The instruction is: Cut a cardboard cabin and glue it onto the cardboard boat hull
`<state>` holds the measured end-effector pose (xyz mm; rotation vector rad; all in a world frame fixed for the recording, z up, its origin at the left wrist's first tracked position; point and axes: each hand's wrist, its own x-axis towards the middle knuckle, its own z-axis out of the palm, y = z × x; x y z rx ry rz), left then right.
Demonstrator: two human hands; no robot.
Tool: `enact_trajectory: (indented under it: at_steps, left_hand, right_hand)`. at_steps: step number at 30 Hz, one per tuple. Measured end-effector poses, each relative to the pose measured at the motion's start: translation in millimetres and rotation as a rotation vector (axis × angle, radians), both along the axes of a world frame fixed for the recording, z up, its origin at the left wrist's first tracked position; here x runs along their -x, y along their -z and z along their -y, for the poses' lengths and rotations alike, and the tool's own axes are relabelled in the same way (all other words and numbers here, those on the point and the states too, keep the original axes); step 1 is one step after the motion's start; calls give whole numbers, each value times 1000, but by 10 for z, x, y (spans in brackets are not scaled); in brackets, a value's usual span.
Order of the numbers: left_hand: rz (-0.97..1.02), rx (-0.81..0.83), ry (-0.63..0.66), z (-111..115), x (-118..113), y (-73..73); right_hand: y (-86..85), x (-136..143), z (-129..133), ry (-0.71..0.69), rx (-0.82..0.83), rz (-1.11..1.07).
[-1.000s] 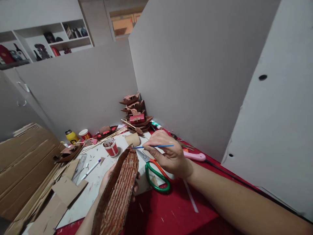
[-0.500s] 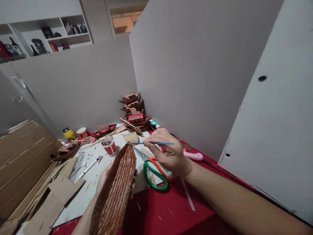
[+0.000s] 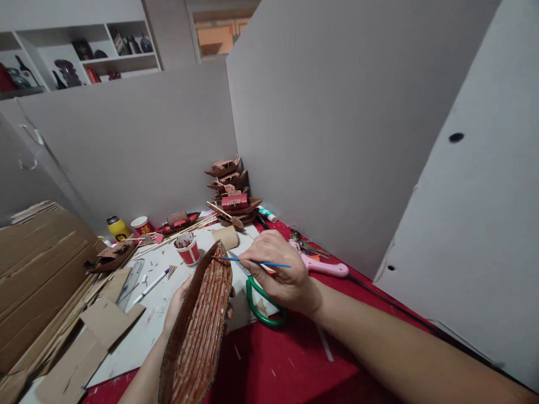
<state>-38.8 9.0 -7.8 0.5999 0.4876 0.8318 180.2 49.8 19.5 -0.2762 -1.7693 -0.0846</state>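
A brown-painted cardboard boat hull is tilted up toward me, its ridged inside looking wet and glossy. From beneath and behind, my left hand grips it, with fingertips showing at its right edge. Between thumb and fingers of my right hand is a thin blue paintbrush. The brush's tip touches or hovers just at the inside of the hull near its pointed far end. Scissors with a green handle lie partly hidden under my right hand. A paper cup with brown paint stains stands beyond the hull.
Finished model boats are stacked in the corner, with another boat at left. Cardboard sheets, a marker, a yellow bottle and a pink-handled tool lie around. Grey panels enclose the table.
My right hand has moved slightly down and left, bringing the brush tip from the hull's pointed end to its inside. The hull has shifted slightly, still in my left hand.
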Motion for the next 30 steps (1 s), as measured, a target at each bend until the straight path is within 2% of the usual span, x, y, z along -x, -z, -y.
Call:
enact_trajectory:
  at_steps: [4, 7, 12, 15, 19, 21, 26, 30]
  left_hand:
    - [-85, 19, -81, 42, 3, -102]
    - [-109, 22, -153, 64, -9, -140]
    - [-128, -30, -490, 88, -105, -86]
    - [-159, -55, -573, 114, -137, -130]
    - [-173, -65, -634, 132, -121, -266]
    - [-174, -62, -651, 143, -125, -311]
    - [-263, -59, -681, 192, -189, -336]
    - [-256, -143, -804, 201, -203, -365]
  right_hand:
    - [10, -4, -22, 51, 62, -136]
    - [23, 2, -32, -19, 149, -201]
    - [63, 54, -10, -83, 168, -119]
    - [87, 98, 54, -189, 201, -36]
    - [108, 130, 147, -372, 254, 58]
    - [110, 124, 146, -368, 251, 15]
    - [100, 98, 53, -182, 220, -93]
    - [95, 120, 92, -269, 182, 35]
